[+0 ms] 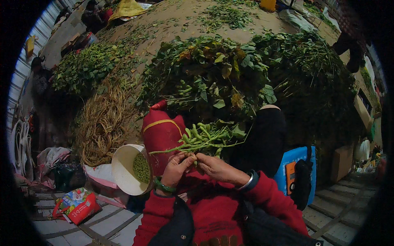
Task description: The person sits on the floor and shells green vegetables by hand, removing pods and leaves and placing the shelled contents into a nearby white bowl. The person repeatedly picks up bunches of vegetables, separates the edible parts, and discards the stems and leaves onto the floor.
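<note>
My left hand (174, 172) and my right hand (219, 169) meet in front of my lap, fingertips pinched on a small green bean pod (195, 163). A soybean stem with several plump pods (200, 135) lies just above my fingers, across my red-covered knee. Whether my fingers also hold this stem, I cannot tell. Left of my left hand, a white bucket (122, 169) leans tilted, with green shelled beans or small pods (141, 168) inside. A large heap of leafy bean plants (215, 67) spreads beyond my knees.
Bare stalks (103, 126) are piled at left, near another leafy heap (87, 64). A red bag (81, 209) lies on the tiles at lower left; a blue box or bag (281, 175) stands by my right thigh. People (92, 17) are at upper left, and another person (351, 33) at upper right.
</note>
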`<state>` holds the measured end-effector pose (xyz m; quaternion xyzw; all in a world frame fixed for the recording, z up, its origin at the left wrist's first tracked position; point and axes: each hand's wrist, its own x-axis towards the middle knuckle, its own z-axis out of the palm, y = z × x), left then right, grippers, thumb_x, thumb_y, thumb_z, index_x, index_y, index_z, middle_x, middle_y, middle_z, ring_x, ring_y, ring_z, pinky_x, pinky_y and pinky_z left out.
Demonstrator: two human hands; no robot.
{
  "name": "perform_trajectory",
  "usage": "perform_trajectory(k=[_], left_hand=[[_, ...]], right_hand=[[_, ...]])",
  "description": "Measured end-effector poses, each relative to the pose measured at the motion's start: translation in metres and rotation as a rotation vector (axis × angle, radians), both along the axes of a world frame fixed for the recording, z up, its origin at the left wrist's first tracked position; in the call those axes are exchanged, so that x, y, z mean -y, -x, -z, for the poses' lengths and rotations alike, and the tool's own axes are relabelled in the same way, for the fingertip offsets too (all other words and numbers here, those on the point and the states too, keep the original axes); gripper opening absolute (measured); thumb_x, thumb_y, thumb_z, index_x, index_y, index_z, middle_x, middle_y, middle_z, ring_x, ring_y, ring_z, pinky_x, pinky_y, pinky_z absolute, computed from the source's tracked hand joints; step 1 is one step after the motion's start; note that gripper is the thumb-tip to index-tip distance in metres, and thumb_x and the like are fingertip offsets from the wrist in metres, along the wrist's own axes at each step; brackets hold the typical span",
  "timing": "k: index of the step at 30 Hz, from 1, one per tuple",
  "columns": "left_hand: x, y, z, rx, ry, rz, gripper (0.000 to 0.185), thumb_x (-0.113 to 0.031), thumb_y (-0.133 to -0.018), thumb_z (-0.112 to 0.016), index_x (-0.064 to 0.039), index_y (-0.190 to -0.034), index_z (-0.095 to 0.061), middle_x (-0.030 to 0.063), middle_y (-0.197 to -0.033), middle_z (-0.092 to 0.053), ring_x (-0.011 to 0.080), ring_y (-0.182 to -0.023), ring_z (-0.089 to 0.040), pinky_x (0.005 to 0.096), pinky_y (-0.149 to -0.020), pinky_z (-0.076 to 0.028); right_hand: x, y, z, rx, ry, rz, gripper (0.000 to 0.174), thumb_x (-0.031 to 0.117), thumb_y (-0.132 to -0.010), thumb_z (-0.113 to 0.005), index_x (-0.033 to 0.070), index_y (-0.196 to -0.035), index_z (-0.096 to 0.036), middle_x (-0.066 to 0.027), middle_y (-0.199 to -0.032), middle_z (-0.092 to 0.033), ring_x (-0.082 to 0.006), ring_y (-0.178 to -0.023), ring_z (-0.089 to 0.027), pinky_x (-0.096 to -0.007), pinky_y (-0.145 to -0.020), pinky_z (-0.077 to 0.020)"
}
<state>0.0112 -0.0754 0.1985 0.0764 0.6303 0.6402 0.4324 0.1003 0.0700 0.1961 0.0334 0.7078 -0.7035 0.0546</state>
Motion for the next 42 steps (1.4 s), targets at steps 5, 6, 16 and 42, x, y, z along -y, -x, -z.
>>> perform_trajectory(k=[5,6,16,42], left_hand=[[-0.007,-0.003,-0.003,-0.173,-0.036,0.102,0.01,-0.014,-0.088,-0.056,-0.005,-0.085,-0.053,-0.0009,-0.071,-0.054,0.0045,-0.061,-0.05,0.0188,-0.052,-0.04],[-0.008,-0.003,-0.001,-0.117,-0.058,0.096,0.01,-0.014,-0.088,-0.055,-0.005,-0.085,-0.053,-0.0004,-0.071,-0.054,0.005,-0.06,-0.05,0.0191,-0.051,-0.04],[0.003,-0.028,0.021,0.288,-0.09,-0.069,0.022,-0.017,-0.091,-0.044,-0.005,-0.108,-0.05,0.0015,-0.078,-0.055,0.0072,-0.056,-0.049,0.019,-0.047,-0.038],[-0.004,-0.017,0.025,0.305,-0.219,-0.383,0.009,-0.02,-0.087,-0.058,-0.011,-0.09,-0.057,-0.007,-0.067,-0.052,0.0022,-0.05,-0.041,0.0174,-0.044,-0.029]], right_hand=[[-0.011,0.002,-0.005,0.031,-0.171,0.085,0.016,0.014,-0.089,-0.046,0.002,-0.098,-0.048,-0.0133,-0.07,-0.056,-0.0237,-0.063,-0.056,-0.0332,-0.057,-0.044],[-0.013,0.002,-0.007,0.064,-0.18,0.117,0.018,0.015,-0.088,-0.047,0.002,-0.1,-0.048,-0.0161,-0.071,-0.057,-0.0273,-0.065,-0.059,-0.0345,-0.058,-0.0449],[-0.022,0.017,-0.005,0.001,-0.43,0.309,0.024,0.019,-0.087,-0.05,0.002,-0.104,-0.049,-0.0193,-0.08,-0.06,-0.0355,-0.073,-0.059,-0.0384,-0.063,-0.0466],[0.012,0.009,0.009,-0.043,-0.414,0.174,0.022,0.023,-0.088,-0.044,0.002,-0.092,-0.04,-0.0259,-0.075,-0.057,-0.0441,-0.069,-0.055,-0.0517,-0.059,-0.0429]])
